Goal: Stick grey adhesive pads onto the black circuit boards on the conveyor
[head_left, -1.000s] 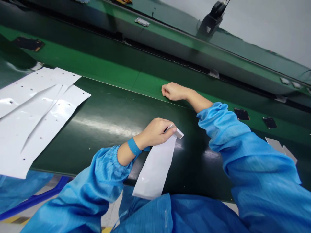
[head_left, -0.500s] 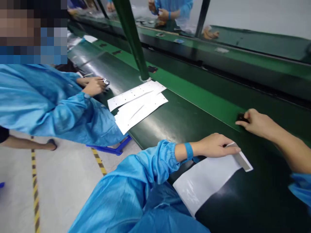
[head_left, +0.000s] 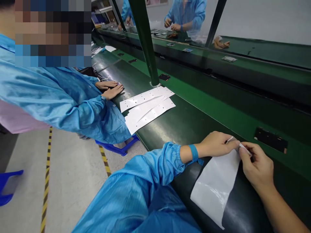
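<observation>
Dark green bench (head_left: 191, 123), glossy under our white sheet (head_left: 213, 184)

Along the far side of the bench runs a brighter green strip (head_left: 218, 111), where a black flat part (head_left: 270, 139) lies just beyond our hands. Farther left on the bench we see a loose pile of dotted white sheets (head_left: 148, 108), and past it a co-worker's hands (head_left: 113, 90) resting on the surface.

Our own sheet is plain, thin and longer than it is wide. It has a soft sheen, with pale streaks toward its lower end, gently wavy long sides and a lower edge that slants to a pointed corner. At its upper end we see a narrow white piece (head_left: 245, 149), mostly covered by fingers; we cannot tell whether it is joined to the sheet.

The sheet slopes from our left hand (head_left: 217, 144) back toward us, over the near part of the bench. That hand's fingers are closed on its upper end, and the narrow piece shows beside the thumb. Our right hand (head_left: 259, 161) pinches the other end of this piece between thumb and forefinger, its fingertips just beside the left thumb. Most of the sheet lies below the left fingers and to the left of the right hand.
</observation>
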Tool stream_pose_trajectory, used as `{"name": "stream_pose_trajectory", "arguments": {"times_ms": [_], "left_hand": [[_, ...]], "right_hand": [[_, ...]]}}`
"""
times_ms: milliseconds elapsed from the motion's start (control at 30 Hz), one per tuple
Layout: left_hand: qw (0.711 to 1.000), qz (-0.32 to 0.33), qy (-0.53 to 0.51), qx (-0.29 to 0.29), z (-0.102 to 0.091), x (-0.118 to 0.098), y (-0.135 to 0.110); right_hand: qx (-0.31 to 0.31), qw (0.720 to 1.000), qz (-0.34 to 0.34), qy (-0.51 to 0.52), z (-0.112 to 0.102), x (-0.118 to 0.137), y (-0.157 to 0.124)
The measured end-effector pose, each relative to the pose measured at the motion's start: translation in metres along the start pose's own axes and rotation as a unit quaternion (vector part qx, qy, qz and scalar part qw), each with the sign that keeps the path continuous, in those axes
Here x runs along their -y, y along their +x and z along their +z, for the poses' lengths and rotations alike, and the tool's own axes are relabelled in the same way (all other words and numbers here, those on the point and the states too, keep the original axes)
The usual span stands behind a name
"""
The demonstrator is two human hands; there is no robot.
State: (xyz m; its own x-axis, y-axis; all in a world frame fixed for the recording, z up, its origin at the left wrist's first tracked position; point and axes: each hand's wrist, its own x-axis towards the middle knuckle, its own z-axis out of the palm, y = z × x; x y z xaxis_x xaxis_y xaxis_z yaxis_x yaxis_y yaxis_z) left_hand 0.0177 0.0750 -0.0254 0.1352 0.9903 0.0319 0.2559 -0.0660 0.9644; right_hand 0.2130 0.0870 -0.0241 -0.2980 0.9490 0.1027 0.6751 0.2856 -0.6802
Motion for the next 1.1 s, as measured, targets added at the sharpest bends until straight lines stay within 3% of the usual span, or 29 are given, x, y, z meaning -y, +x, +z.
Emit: {"name": "stream_pose_trajectory", "arguments": {"times_ms": [233,533,700,900,1100], "left_hand": [[0.998,0.011,0.064,-0.004,-0.001,0.006,0.005],[0.995,-0.013,0.103,0.006,-0.003,-0.002,0.004],[0.994,-0.017,0.107,0.005,-0.004,-0.005,0.002],[0.998,0.034,0.035,-0.031,-0.001,0.003,0.000],[0.994,0.024,-0.098,-0.039,-0.003,0.010,0.002]], "right_hand": [[-0.085,0.995,-0.047,-0.035,0.006,0.008,-0.004],[-0.117,0.992,-0.040,-0.012,0.011,-0.007,0.007],[-0.139,0.986,-0.092,-0.028,0.013,-0.014,0.008],[-0.169,0.970,-0.168,-0.038,0.019,-0.019,0.007],[-0.158,0.976,-0.151,0.028,0.021,-0.008,0.006]]}}
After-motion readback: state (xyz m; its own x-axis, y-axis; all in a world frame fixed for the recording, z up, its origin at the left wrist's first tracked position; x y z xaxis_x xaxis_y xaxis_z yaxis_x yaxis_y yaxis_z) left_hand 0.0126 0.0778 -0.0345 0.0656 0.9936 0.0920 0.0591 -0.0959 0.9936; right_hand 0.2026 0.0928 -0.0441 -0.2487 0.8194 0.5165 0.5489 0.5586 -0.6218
